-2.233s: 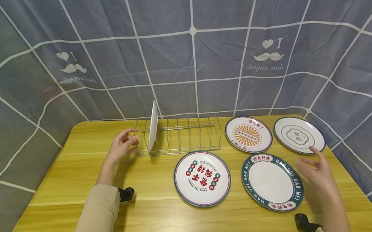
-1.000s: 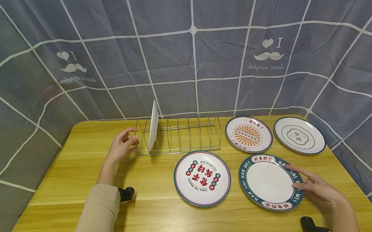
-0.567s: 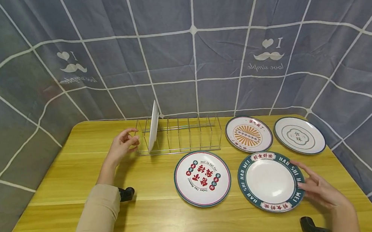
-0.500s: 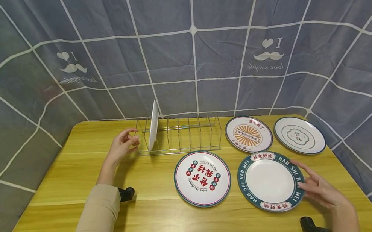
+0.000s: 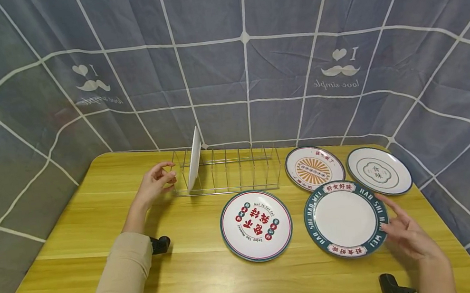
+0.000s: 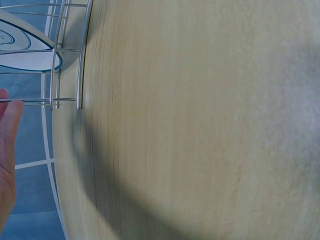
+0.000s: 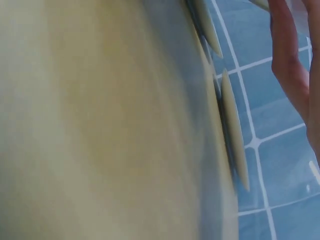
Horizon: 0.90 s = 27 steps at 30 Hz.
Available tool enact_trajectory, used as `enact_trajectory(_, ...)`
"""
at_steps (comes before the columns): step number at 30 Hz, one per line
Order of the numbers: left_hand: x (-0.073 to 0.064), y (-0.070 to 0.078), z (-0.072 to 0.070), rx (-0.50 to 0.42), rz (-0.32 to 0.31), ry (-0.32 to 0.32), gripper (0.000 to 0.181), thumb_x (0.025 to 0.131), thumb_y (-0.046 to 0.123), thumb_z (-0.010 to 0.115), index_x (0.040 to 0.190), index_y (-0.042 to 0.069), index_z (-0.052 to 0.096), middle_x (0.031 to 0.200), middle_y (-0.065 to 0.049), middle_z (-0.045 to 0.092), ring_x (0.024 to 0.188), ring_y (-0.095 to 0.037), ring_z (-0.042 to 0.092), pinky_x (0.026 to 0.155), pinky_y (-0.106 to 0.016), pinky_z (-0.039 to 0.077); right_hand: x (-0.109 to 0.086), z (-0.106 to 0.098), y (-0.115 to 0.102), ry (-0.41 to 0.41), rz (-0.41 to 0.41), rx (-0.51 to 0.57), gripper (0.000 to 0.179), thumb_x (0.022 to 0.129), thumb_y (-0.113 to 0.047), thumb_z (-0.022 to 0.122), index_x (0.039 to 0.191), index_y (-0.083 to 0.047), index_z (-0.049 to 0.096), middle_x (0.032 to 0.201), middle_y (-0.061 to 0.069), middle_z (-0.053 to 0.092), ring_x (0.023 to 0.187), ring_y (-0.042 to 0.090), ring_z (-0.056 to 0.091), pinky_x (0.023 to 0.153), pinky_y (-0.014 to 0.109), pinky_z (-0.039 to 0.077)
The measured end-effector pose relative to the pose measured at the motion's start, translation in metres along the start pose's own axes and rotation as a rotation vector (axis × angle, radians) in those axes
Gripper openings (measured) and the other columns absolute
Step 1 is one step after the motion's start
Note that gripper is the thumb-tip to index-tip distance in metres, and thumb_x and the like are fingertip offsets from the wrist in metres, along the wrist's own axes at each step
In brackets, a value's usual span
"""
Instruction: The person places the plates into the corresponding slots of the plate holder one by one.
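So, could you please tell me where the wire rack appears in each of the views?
Head: the wire rack stands just left of centre, toward the far side of the table, with the left hand at its left end.
Left wrist: the wire rack is in the upper left corner, cut off by the frame.
Right wrist: not in the picture.
Shared landmark: the blue-grey curtain with white lines.

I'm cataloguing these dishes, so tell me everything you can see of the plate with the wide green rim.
The green-rimmed plate is round and ceramic-looking, with a plain white centre. Its dark green rim carries white lettering and two opposite pale panels of red characters. It is face up, apparently raised off the table, pinched at its right edge by the right hand.
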<state>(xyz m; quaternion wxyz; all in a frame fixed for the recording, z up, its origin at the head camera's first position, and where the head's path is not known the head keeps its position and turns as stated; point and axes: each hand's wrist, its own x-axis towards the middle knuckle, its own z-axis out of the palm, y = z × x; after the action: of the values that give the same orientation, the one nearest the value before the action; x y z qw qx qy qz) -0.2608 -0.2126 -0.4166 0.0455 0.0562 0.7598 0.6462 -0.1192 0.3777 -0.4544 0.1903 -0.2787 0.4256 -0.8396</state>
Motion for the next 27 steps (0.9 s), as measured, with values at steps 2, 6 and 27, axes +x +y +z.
enact_trajectory(2,0.0,0.0,0.0,0.0,-0.001,0.002,0.029,0.092,0.016,0.055,0.119,0.008,0.049,0.079,0.002,0.052,0.08,-0.012,0.06,0.08,-0.042,0.051,0.004,0.001,-0.001,-0.003,-0.052,-0.017,0.075,0.084,0.027,0.016,0.146,-0.015,0.015,0.12,0.018,0.053,0.104,0.03,0.058,0.087,0.037,0.048)
enact_trajectory(6,0.001,-0.002,0.0,-0.002,-0.007,0.008,0.023,0.092,0.017,0.056,0.114,0.016,0.052,0.079,0.002,0.052,0.081,-0.015,0.06,0.082,-0.046,0.049,0.016,0.007,-0.007,0.079,-0.126,-0.071,0.072,0.085,0.027,0.02,0.145,-0.013,0.02,0.112,0.019,0.059,0.099,0.028,0.061,0.085,0.034,0.05)
enact_trajectory(27,0.003,-0.002,0.001,0.016,-0.018,0.011,0.038,0.093,0.018,0.055,0.125,0.001,0.045,0.079,0.002,0.051,0.081,-0.012,0.059,0.081,-0.042,0.051,0.135,0.055,-0.009,0.379,-0.169,-0.188,0.071,0.085,0.022,0.04,0.143,-0.017,0.026,0.107,0.011,0.054,0.084,0.018,0.062,0.07,0.028,0.054)
